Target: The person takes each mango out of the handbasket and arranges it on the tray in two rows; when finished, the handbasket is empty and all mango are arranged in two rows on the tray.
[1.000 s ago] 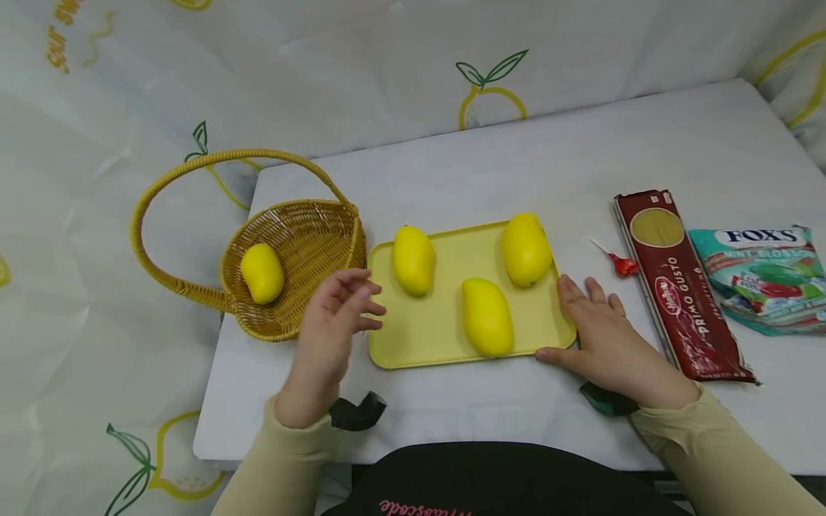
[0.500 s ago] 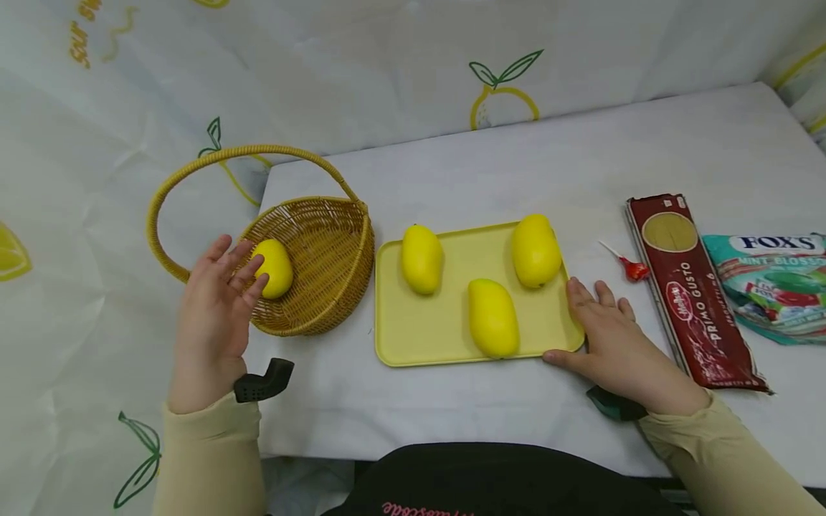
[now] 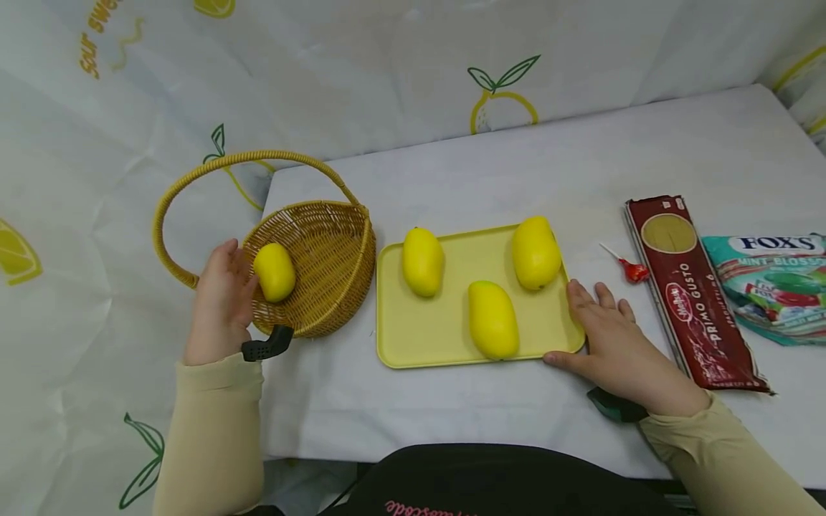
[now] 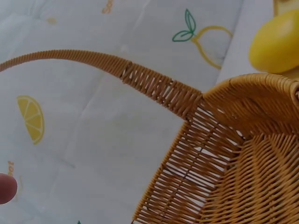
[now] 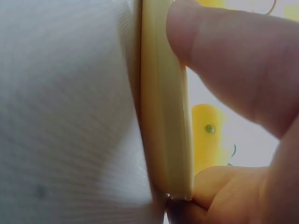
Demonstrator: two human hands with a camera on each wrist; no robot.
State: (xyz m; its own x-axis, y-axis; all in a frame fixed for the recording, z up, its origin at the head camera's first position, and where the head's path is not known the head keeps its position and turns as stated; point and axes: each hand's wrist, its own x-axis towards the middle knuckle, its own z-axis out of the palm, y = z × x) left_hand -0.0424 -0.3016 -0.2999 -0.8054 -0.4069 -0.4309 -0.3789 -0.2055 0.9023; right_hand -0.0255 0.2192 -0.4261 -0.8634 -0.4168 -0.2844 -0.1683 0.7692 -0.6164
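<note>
At the left side of the wicker basket (image 3: 329, 261), my left hand (image 3: 222, 301) stands beside the rim with its fingers fairly straight and holds nothing. A yellow mango (image 3: 274, 272) lies inside the basket close to those fingers. In the left wrist view, the basket's wall (image 4: 187, 172) fills the lower right and a single fingertip (image 4: 6, 189) shows at the left edge. My right hand (image 3: 609, 344) rests at the near right corner of the yellow tray (image 3: 426, 333), thumb along the front rim and fingers spread at the right side. Three mangoes (image 3: 493, 319) lie on the tray.
Right of the tray are a red lollipop (image 3: 634, 271), a dark red spaghetti packet (image 3: 693, 301) and a teal candy bag (image 3: 771, 287). The basket's tall handle (image 3: 258, 155) arches up toward the left. A lemon-print sheet (image 3: 387, 79) hangs behind the white table (image 3: 361, 408).
My left hand has moved left from between basket and tray to the basket's far left side, then slightly closer to the rim. The right hand stays at the tray's corner.
</note>
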